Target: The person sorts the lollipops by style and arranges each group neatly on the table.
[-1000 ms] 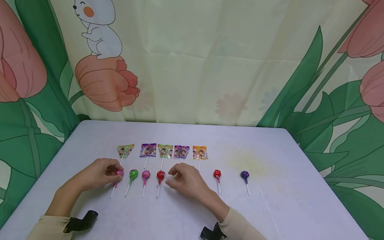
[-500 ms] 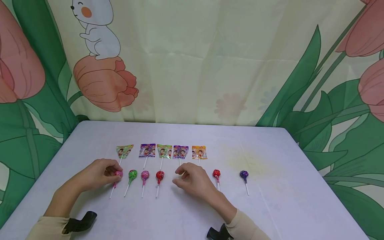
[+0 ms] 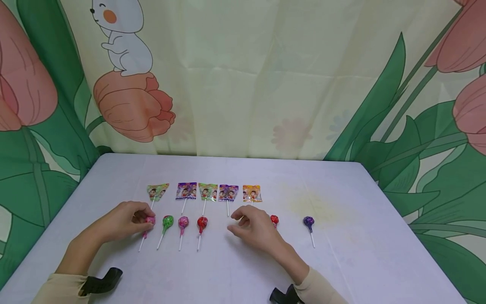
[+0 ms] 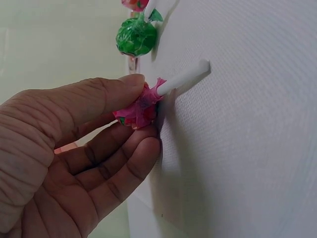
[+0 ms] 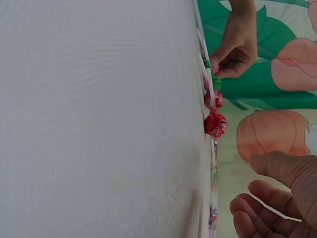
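Note:
My left hand (image 3: 127,221) pinches the head of a pink lollipop (image 4: 141,110) between thumb and fingers, at the left end of the front row. Its white stick points toward me, close along the tabletop. To its right lie a green lollipop (image 3: 167,222), a second pink lollipop (image 3: 183,222) and a red lollipop (image 3: 202,223). My right hand (image 3: 255,226) hovers over the cloth with nothing held, thumb and fingers apart and loosely bent. It partly covers another red lollipop (image 3: 274,219). Farther right lies a purple lollipop (image 3: 309,222).
Behind runs a row of flat-wrapped lollipops: a green one (image 3: 157,192) at left, then a purple one (image 3: 186,191), more green and purple, and an orange one (image 3: 252,193). A white cloth covers the table (image 3: 341,270). A printed curtain (image 3: 235,84) hangs behind.
My right hand has moved to the right, away from the red lollipop of the front row, and now overlaps the other red one. The left hand stays on the pink lollipop.

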Demonstrator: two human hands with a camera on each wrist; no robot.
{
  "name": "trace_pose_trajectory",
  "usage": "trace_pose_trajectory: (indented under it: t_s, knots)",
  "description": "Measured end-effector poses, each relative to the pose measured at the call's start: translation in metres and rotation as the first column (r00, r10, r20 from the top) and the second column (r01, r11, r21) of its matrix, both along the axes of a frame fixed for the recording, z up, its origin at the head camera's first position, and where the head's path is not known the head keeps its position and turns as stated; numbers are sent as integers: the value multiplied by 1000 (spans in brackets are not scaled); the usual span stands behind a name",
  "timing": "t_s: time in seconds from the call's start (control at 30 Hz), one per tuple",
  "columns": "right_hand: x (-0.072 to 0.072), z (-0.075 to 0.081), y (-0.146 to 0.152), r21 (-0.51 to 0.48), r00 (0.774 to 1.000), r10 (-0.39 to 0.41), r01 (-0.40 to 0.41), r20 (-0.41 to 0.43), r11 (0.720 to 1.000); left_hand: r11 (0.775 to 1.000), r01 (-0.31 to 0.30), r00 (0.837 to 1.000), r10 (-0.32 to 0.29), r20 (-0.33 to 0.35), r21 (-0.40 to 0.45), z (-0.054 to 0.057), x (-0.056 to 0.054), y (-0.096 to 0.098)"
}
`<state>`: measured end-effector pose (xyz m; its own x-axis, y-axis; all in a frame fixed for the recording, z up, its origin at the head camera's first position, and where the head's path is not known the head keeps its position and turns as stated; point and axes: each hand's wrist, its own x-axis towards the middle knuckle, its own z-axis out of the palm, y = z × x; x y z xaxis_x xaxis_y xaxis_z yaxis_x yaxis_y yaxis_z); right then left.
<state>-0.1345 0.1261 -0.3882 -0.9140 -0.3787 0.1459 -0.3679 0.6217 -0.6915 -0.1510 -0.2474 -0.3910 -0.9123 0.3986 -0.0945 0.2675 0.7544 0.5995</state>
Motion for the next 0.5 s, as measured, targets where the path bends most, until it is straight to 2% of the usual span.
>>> trace_pose_trajectory:
  t_s: [0.13, 0.5]
  knots:
    - [-1, 0, 6, -22, 1000, -15, 15, -12, 1000, 1000, -2, 1000, 2, -1, -5, 0, 0, 0]
    - [-2, 1, 19, -8, 999, -50, 50, -18, 999, 1000, -9, 1000, 9, 10, -16, 2, 0, 1]
